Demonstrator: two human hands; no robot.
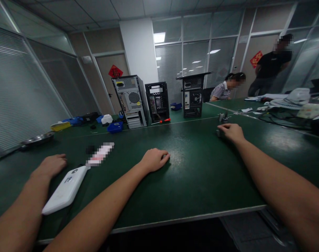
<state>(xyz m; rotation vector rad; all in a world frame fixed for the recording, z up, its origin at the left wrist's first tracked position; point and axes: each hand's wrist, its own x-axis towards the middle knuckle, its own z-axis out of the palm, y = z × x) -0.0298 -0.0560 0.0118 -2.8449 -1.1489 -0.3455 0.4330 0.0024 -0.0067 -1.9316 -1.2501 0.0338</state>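
On the green table my left hand (pixel 154 160) rests with its fingers curled in; nothing shows between thumb and forefinger. My right hand (pixel 231 132) is farther forward on the right, thumb and fingers closed on a small grey metallic piece (pixel 218 132). Its exact kind is too small to tell. Just behind that hand stand more small grey metallic pieces (pixel 223 118). At the left another person's hand (pixel 51 164) lies on the table, beside a white device (pixel 67 189) joined to a blurred-out piece.
Computer cases (pixel 133 101) stand along the back, with a red-handled screwdriver (pixel 162 121) and blue bins (pixel 115 127) near them. A metal bowl (pixel 37 140) sits far left. Cables (pixel 277 120) and papers lie at right. Two people are beyond the table.
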